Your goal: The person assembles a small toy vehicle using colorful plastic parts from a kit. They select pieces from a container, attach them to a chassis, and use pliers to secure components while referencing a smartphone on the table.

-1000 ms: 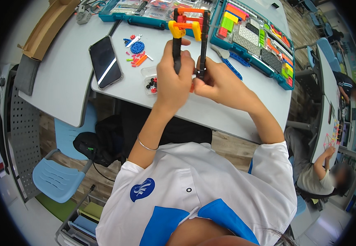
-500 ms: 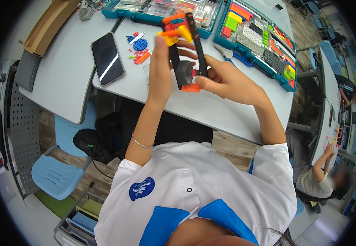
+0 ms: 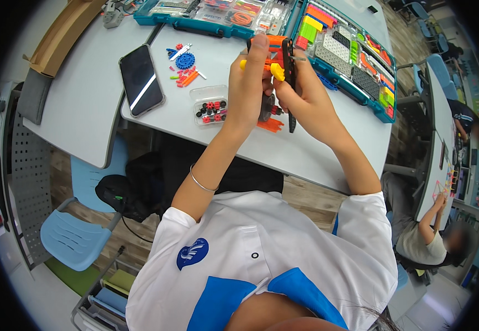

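Between my two hands, a building-block model (image 3: 290, 69) of black beams with orange, red and yellow parts is held above the table. My left hand (image 3: 249, 83) grips its left side, the thumb pointing up along it. On the other side my right hand (image 3: 308, 96) is closed around the black beam, its thumb near a yellow part. A dark round wheel (image 3: 267, 107) sits low in the model, partly hidden by my fingers. Just left of my left wrist, a small clear box (image 3: 198, 96) holds red and black pieces.
Loose pieces, among them a blue gear (image 3: 185, 60), lie left of the hands. A phone (image 3: 141, 80) rests farther left. Teal cases of parts (image 3: 385, 115) stand at the back and right. A long cardboard box (image 3: 65, 41) lies far left. Another person (image 3: 424, 240) sits at right.
Both hands and the model have shifted to the right, and the model has turned. My left hand now covers more of it. The small clear box has come into fuller view.
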`<state>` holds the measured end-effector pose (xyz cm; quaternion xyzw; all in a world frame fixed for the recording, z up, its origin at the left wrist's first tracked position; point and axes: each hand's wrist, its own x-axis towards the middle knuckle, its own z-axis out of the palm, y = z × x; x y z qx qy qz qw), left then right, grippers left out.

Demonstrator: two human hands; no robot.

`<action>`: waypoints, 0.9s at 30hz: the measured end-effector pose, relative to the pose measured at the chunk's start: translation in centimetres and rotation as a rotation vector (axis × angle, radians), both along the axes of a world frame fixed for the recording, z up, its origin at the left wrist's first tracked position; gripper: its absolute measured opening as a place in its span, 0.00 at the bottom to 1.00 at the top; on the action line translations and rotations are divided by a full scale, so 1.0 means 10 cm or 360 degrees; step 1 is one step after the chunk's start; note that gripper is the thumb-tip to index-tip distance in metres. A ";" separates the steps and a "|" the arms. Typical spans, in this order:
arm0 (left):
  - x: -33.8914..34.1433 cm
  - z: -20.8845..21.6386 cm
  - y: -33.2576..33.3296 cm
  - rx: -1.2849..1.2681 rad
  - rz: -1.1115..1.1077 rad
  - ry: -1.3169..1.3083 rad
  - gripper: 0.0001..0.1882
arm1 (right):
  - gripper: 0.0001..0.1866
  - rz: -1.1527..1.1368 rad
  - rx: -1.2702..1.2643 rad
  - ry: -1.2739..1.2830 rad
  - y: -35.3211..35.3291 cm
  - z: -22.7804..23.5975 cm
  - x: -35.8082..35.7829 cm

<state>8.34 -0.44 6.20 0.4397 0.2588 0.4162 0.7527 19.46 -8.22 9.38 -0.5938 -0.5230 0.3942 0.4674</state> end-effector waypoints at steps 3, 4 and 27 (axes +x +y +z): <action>0.03 -0.03 -0.02 -0.0244 -0.0081 -0.0182 0.25 | 0.22 -0.0106 0.0182 -0.0149 0.02 -0.01 -0.10; 0.04 -0.03 -0.03 -0.0339 -0.0085 -0.0234 0.24 | 0.22 -0.0110 0.0158 -0.0175 0.01 -0.01 -0.10; 0.14 -0.20 -0.08 -0.0255 0.0078 -0.0228 0.21 | 0.31 -0.0094 0.0255 -0.0563 0.08 -0.17 0.05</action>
